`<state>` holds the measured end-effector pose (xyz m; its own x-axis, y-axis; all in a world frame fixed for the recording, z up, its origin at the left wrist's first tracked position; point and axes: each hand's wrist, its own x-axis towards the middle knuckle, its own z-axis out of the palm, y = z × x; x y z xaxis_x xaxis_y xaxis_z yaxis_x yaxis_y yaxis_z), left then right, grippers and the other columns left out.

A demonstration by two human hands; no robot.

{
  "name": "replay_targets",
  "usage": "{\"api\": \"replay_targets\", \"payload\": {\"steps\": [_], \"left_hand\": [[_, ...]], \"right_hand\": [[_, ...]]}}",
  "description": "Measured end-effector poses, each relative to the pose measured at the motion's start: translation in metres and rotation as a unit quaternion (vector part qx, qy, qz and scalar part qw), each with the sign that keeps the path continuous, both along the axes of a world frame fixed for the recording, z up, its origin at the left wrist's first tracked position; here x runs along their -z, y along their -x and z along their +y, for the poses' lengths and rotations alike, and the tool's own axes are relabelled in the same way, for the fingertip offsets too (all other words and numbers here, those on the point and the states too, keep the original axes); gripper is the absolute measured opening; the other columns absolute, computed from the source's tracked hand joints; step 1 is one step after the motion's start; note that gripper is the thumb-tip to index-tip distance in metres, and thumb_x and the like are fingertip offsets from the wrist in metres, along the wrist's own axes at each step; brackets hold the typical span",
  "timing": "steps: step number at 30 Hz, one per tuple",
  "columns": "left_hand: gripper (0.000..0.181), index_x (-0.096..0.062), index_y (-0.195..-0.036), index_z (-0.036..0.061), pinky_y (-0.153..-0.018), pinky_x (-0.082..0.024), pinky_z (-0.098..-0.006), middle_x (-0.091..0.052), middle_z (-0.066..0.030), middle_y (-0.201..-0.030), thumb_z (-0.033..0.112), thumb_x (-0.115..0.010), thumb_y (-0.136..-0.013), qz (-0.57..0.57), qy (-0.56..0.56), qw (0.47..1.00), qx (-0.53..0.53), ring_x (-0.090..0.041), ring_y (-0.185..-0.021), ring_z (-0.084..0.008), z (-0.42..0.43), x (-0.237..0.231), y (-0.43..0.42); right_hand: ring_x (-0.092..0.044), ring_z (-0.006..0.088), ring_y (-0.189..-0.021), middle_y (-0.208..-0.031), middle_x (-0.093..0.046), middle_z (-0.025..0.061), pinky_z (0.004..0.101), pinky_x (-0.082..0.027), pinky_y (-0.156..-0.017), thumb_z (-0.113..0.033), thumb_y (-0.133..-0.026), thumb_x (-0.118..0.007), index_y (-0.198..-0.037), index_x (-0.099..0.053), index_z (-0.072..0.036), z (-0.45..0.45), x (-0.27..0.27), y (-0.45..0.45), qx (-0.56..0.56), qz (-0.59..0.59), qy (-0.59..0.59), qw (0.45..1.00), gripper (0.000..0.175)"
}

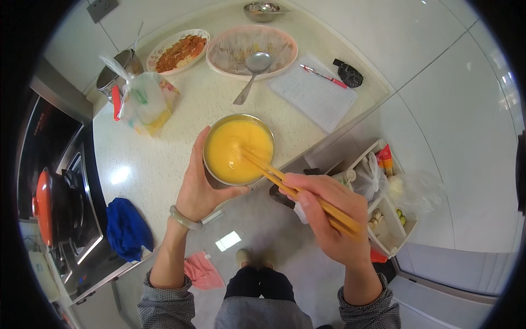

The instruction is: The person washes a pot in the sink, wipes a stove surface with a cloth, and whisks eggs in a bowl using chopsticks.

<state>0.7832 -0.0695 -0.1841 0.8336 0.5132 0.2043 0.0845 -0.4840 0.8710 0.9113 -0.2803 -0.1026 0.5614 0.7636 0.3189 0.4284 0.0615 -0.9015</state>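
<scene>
A round metal bowl (206,168) of yellow liquid that looks like beaten egg (222,164) stands near the counter's edge. My left hand (201,185) grips it, fingers along its left side and thumb at its lower rim; a pale bangle (185,218) circles the wrist. In my right hand (328,209) is a pair of wooden chopsticks (271,172), their tips down in the liquid near the bowl's middle. Beyond the bowl, a metal spoon (258,63) rests on an oval dish (293,53) covered with plastic film, its handle reaching over the counter.
Across the counter (197,98) are a knotted plastic bag (146,100), a metal pot (111,76), a plate of reddish-brown food (201,55), a small metal bowl (261,15), and papers (316,92) with a pen (324,76). Left: blue cloth (127,228), red-lidded pan (44,209). Right: storage rack (388,242).
</scene>
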Motion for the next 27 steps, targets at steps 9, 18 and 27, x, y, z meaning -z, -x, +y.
{"api": "replay_targets", "payload": {"steps": [9,18,27], "left_hand": [[0.121,-0.024,-0.151,0.0002,-0.112,-0.034,-0.0416,-0.045,-0.0204,-0.144,0.027,-0.095,-0.057,-0.006,-0.063,0.998,-0.007,-0.045,-0.134,-0.0330,0.007,0.007,0.001],[0.122,-0.026,-0.151,0.0010,-0.112,-0.035,-0.0418,-0.047,-0.0205,-0.142,0.030,-0.096,-0.056,-0.026,-0.065,0.997,-0.026,-0.046,-0.133,-0.0334,0.006,0.014,-0.001],[0.122,-0.026,-0.151,0.0004,-0.113,-0.034,-0.0409,-0.047,-0.0204,-0.143,0.032,-0.096,-0.056,-0.037,-0.059,0.997,-0.016,-0.045,-0.134,-0.0311,0.007,0.012,-0.001]], "right_hand": [[-0.067,0.0242,-0.077,-0.093,-0.067,0.0135,0.0303,-0.051,-0.067,0.002,-0.089,-0.063,-0.116,-0.063,0.003,0.005,0.017,-0.007,-0.043,-0.019,-0.025,0.999,0.028],[-0.067,0.0279,-0.077,-0.094,-0.068,0.0137,0.0317,-0.052,-0.067,0.000,-0.089,-0.065,-0.115,-0.062,-0.001,0.008,0.020,-0.006,-0.076,-0.074,-0.035,0.994,0.027],[-0.068,0.0300,-0.079,-0.098,-0.067,0.0154,0.0330,-0.053,-0.067,-0.001,-0.089,-0.066,-0.117,-0.061,0.000,0.005,0.025,-0.003,-0.085,-0.093,-0.037,0.991,0.029]]}}
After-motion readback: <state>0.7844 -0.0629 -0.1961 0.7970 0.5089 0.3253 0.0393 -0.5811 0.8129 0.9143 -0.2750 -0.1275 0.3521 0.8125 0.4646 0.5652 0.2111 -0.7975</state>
